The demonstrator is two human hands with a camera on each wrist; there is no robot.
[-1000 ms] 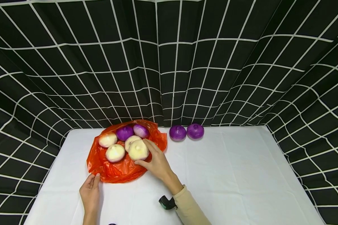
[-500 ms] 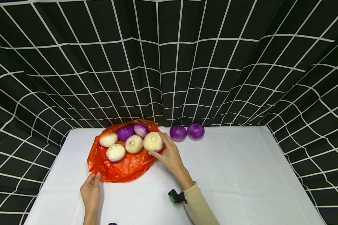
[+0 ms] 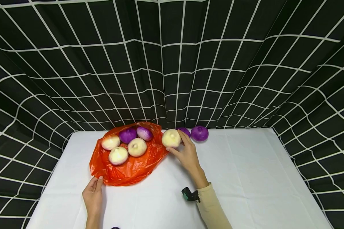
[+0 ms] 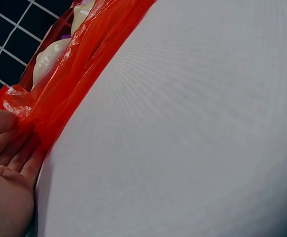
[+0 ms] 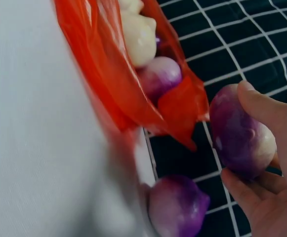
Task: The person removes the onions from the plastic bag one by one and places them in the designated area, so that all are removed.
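My right hand [image 3: 189, 157] grips a pale onion [image 3: 171, 138] between thumb and fingers, just beyond the right edge of a red plastic bag [image 3: 129, 176]. In the right wrist view this held onion [image 5: 239, 133] has a purple side and is clear of the bag. My left hand [image 3: 93, 194] pinches the bag's near-left rim. Its fingers are against the red film [image 4: 79, 94] in the left wrist view. Inside the open bag lie several onions, among them a pale onion [image 3: 137, 147], another pale onion [image 3: 118, 155] and a purple onion [image 3: 127, 135].
Two purple onions stand at the back of the white table [image 3: 246, 178]: one purple onion [image 3: 199, 133] in plain sight, the other purple onion [image 3: 184, 131] partly behind the held one. A black grid-patterned curtain [image 3: 177, 63] rises behind the table and on both sides.
My right hand has carried the pale onion rightward from over the bag to past its right edge. My left hand stays at the bag's rim.
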